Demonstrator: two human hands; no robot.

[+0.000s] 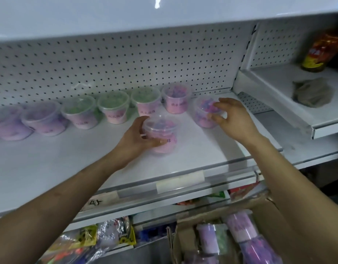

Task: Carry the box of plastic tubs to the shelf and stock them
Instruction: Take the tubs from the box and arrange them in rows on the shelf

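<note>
A white shelf [69,161] with a pegboard back holds a row of clear lidded tubs [113,107] with pink, purple and green contents. My left hand [137,138] grips a pink tub [164,134] standing on the shelf in front of the row. My right hand [231,117] holds another tub [204,113] of purple and blue beads at the row's right end, fingers around its rim and side. Below at the right, an open cardboard box [185,239] holds several more tubs [240,227] lying on their sides.
A neighbouring shelf [274,86] at the right carries a crumpled grey cloth [313,92] and a red-and-yellow jar [316,54]. Another shelf board hangs close overhead. Lower shelves hold colourful packets [107,237]. A price strip [179,181] runs along the front edge.
</note>
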